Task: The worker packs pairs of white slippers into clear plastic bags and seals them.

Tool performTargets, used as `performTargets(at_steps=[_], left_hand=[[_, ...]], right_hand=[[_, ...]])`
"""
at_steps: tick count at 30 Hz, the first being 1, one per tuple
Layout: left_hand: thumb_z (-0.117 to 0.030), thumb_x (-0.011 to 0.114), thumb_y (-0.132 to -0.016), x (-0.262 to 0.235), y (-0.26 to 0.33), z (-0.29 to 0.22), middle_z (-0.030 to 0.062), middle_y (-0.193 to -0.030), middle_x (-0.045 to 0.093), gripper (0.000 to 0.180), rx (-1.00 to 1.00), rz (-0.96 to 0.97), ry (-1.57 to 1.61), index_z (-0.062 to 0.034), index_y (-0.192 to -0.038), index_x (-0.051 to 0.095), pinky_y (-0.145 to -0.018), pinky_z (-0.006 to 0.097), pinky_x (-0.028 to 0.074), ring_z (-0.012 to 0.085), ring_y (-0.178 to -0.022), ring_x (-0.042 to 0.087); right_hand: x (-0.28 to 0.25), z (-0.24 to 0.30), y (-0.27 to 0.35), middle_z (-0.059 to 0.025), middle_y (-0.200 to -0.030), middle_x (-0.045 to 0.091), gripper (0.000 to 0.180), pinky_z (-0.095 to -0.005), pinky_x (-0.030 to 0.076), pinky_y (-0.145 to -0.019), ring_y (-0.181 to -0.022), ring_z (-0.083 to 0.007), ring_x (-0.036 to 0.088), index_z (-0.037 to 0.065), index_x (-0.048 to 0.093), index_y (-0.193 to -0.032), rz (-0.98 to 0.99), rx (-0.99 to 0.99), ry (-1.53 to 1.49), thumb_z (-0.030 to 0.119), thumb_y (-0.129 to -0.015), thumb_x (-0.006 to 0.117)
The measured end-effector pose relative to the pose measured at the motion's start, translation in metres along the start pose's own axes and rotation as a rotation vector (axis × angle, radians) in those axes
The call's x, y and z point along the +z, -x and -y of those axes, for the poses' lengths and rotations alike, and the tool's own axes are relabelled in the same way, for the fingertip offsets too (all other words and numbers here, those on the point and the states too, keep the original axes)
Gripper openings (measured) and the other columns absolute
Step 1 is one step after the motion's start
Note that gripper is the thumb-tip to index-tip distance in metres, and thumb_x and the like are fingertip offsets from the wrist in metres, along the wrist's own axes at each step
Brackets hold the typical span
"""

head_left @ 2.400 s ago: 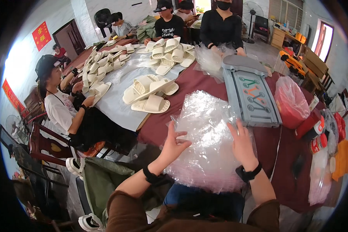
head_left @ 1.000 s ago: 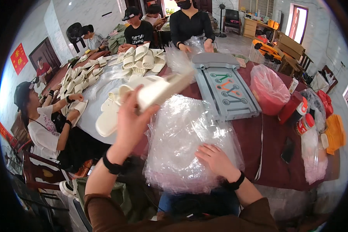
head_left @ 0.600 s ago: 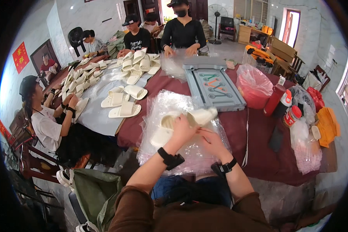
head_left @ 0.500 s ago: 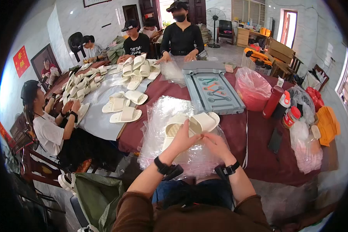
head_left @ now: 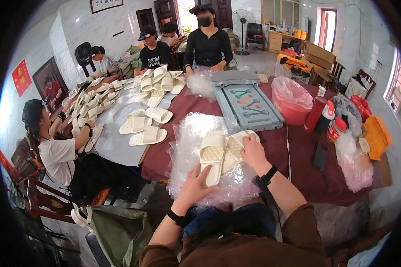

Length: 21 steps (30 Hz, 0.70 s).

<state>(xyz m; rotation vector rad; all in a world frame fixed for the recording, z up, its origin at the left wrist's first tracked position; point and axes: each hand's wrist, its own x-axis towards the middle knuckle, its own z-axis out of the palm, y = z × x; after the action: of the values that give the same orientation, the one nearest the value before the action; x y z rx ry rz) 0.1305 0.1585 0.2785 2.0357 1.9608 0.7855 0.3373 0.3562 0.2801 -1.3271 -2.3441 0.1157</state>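
Two cream slippers lie side by side on a stack of clear plastic bags [head_left: 182, 147] in front of me. My left hand [head_left: 195, 186] is at the heel of the left slipper [head_left: 211, 153], fingers apart, the thumb touching its edge. My right hand [head_left: 254, 153] closes over the strap side of the right slipper [head_left: 236, 144], which tilts outward and partly lies behind the left one. Some of the right fingertips are hidden by the strap and hand.
Loose slippers [head_left: 148, 135] and a larger heap [head_left: 96, 100] cover the table's left part. A grey plastic folding stool [head_left: 247, 100] lies beyond the bags. On the right stand a pink bag [head_left: 292, 100], a red bottle [head_left: 315, 115] and a jar [head_left: 335, 130]. Co-workers sit and stand around.
My hands have moved apart: the left down to the left slipper's heel, the right up onto the right slipper. Both slippers are now turned more upright, toes away from me.
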Motion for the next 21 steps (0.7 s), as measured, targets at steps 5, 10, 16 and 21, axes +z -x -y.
performTargets(at_steps=[5, 10, 16, 21], left_hand=[[-0.047, 0.075, -0.082, 0.013, 0.009, 0.013, 0.0343, -0.144, 0.042, 0.078, -0.041, -0.095, 0.014, -0.0115, -0.146, 0.046, -0.106, 0.052, 0.042, 0.0516, -0.13, 0.044], [-0.048, 0.076, -0.081, 0.024, 0.008, 0.01, 0.0338, -0.14, 0.047, 0.08, -0.053, -0.199, -0.077, -0.0103, -0.145, 0.047, -0.103, 0.053, 0.044, 0.052, -0.126, 0.046], [-0.051, 0.076, -0.077, 0.029, 0.002, 0.001, 0.0324, -0.138, 0.049, 0.08, -0.115, -0.206, -0.201, -0.0111, -0.142, 0.051, -0.094, 0.053, 0.047, 0.0491, -0.117, 0.053], [-0.051, 0.075, -0.077, 0.035, 0.006, 0.006, 0.0298, -0.136, 0.051, 0.081, -0.11, -0.249, -0.282, -0.0124, -0.144, 0.049, -0.092, 0.053, 0.046, 0.0454, -0.115, 0.054]], right_hand=[[-0.038, 0.025, -0.001, -0.0132, -0.108, 0.053, 0.035, -0.0451, 0.054, -0.072, -0.089, -0.0355, 0.064, 0.006, 0.061, -0.117, -0.268, -0.32, -0.078, 0.003, -0.082, 0.063], [-0.042, 0.018, -0.024, -0.0118, -0.104, 0.057, 0.033, -0.0427, 0.052, -0.076, -0.091, -0.0324, 0.062, 0.01, 0.064, -0.114, -0.283, -0.364, -0.123, 0.002, -0.083, 0.06], [-0.019, 0.034, -0.022, -0.0101, -0.1, 0.06, 0.032, -0.04, 0.053, -0.074, -0.093, -0.0289, 0.063, 0.007, 0.064, -0.113, -0.391, -0.473, 0.126, 0.012, -0.081, 0.069], [-0.015, 0.069, -0.01, -0.0133, -0.088, 0.067, 0.031, -0.04, 0.054, -0.071, -0.086, -0.0294, 0.067, 0.004, 0.069, -0.101, -0.024, -0.341, 0.059, 0.03, -0.084, 0.07]])
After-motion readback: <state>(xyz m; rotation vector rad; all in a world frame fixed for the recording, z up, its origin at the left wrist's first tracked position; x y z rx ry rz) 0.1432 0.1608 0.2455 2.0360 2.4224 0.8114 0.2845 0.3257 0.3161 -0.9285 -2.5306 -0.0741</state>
